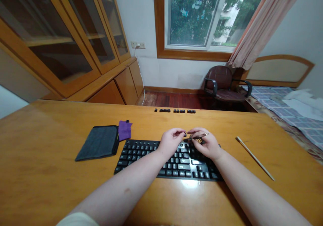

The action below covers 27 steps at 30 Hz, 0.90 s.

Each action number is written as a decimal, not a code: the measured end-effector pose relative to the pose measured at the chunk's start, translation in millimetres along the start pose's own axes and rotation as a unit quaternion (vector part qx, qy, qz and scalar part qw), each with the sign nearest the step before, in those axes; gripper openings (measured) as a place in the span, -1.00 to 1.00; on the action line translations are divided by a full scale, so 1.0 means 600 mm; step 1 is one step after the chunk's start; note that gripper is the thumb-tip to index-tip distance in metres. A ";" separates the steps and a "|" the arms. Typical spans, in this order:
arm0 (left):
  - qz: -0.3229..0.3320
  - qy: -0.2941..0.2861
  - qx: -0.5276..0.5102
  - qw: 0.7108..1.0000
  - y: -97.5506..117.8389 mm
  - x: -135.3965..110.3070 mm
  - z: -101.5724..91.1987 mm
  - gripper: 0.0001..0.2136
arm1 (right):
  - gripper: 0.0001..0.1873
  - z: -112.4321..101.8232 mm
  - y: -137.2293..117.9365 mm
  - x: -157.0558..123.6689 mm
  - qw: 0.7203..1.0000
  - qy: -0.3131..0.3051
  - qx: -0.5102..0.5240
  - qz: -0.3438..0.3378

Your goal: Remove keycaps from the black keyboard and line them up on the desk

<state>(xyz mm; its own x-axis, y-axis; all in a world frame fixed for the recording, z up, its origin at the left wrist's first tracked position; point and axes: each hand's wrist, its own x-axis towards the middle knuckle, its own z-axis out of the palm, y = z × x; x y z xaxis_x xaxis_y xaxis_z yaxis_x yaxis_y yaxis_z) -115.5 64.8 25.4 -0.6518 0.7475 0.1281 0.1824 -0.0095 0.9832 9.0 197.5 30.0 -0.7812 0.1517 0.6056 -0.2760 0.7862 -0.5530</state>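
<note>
A black keyboard [141, 152] lies across the desk in front of me, partly covered by my forearms. Between thumb and fingertips, my left hand [173, 140] pinches a small black keycap [185, 134] above the keyboard's back edge. Close on its right, my right hand [205, 143] is curled round a thin dark looped wire thing [196, 138] that looks like a keycap puller; its details are hard to make out. The fingertips of both hands nearly meet at the keycap. Several loose keycaps [165, 110] stand in a spaced row along the desk's far edge.
On the left lie a dark grey zip pouch [98, 141] and a purple cloth [124, 130] with a small black thing at its top. A thin light stick [254, 158] rests on the desk [50, 185] at the right. Beyond are a chair [219, 81], a bed and a glass cabinet.
</note>
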 end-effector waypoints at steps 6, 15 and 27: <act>-0.025 -0.030 -0.035 0.999 -0.008 0.000 0.006 -0.87 | -0.83 -0.002 0.001 0.004 0.997 -0.020 -0.048 0.055; -0.030 -0.032 -0.045 0.998 -0.009 -0.001 0.003 -0.78 | -0.81 -0.024 0.014 0.024 0.990 -0.038 -0.089 0.099; 0.046 -0.060 0.149 0.986 -0.005 -0.007 -0.006 -0.84 | -0.74 -0.075 0.221 0.089 0.891 -0.048 -0.262 0.367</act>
<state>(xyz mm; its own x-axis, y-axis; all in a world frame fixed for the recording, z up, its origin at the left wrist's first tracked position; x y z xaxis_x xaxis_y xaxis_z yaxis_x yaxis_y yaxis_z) -115.9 59.1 22.5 -0.5338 0.8258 0.1819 0.4563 0.1002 0.8842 -44.2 336.9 14.6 -0.6948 0.7085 0.1241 0.6092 0.6713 -0.4221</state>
